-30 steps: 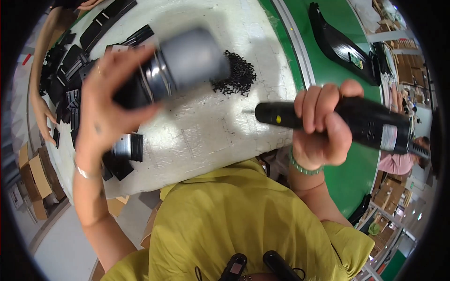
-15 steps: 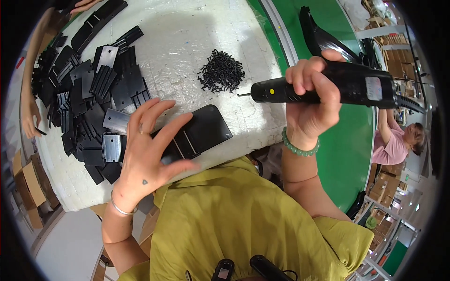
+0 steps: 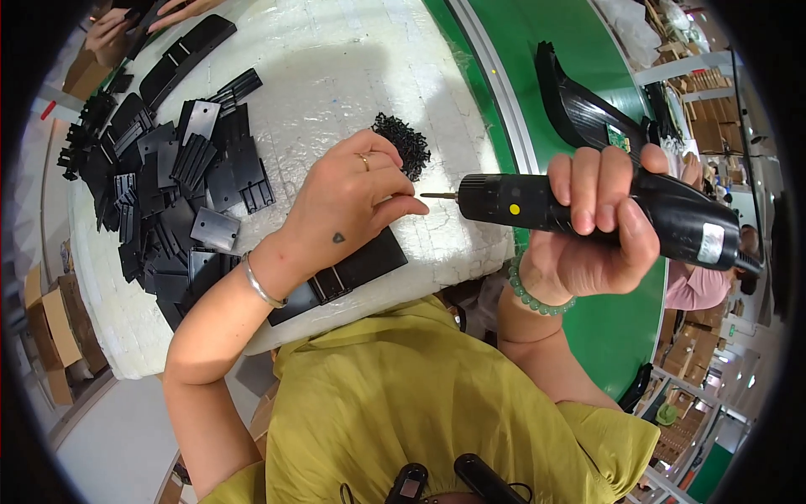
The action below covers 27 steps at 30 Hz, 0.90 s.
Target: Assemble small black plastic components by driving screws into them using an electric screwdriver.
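Observation:
My right hand (image 3: pixel 600 223) is wrapped round a black corded electric screwdriver (image 3: pixel 504 200), held level over the right edge of the table. Its bare-looking metal bit points left, close to my left thumb. My left hand (image 3: pixel 344 197) is at the near side of a heap of small black screws (image 3: pixel 409 147), thumb and forefinger drawn together. Whatever lies between those fingertips is too small to make out. Partly beneath my left hand and wrist, a flat black plastic plate (image 3: pixel 374 265) with two light metal strips lies at the table's near edge.
Many black plastic parts (image 3: pixel 176 210) are heaped on the left of the white-covered table (image 3: pixel 311 76). Another person's hands (image 3: pixel 109 35) are at the far left corner. Beyond a metal rail on the right, a green surface (image 3: pixel 558 101) bears a long curved black part (image 3: pixel 579 105).
My left hand has moved from above the black plate toward the screw heap, its spread fingers closing in. The screwdriver has come slightly nearer and right. The other person's hand has withdrawn from the parts.

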Each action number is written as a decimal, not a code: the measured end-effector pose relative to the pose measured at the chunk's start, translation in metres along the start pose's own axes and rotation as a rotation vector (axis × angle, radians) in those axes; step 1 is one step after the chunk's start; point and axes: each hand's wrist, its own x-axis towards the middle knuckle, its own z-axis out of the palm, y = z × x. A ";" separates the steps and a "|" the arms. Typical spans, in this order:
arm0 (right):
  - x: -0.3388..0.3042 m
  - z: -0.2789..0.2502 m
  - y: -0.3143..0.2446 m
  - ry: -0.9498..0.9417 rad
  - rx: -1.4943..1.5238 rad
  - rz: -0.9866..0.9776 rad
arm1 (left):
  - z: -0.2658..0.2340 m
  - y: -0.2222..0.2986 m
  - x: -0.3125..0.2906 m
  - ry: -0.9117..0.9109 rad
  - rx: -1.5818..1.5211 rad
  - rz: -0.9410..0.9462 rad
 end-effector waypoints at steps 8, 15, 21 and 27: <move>0.004 0.009 -0.008 -0.131 0.037 0.026 | -0.005 0.007 -0.001 0.126 0.064 0.098; 0.006 0.020 -0.006 -0.237 -0.002 0.043 | -0.011 0.009 -0.008 0.155 0.113 0.125; -0.009 0.035 -0.006 -0.185 -0.080 0.035 | -0.006 0.012 -0.020 0.073 0.086 0.211; -0.010 0.038 0.005 -0.216 -0.071 0.069 | -0.020 0.020 -0.032 -0.059 0.166 -0.055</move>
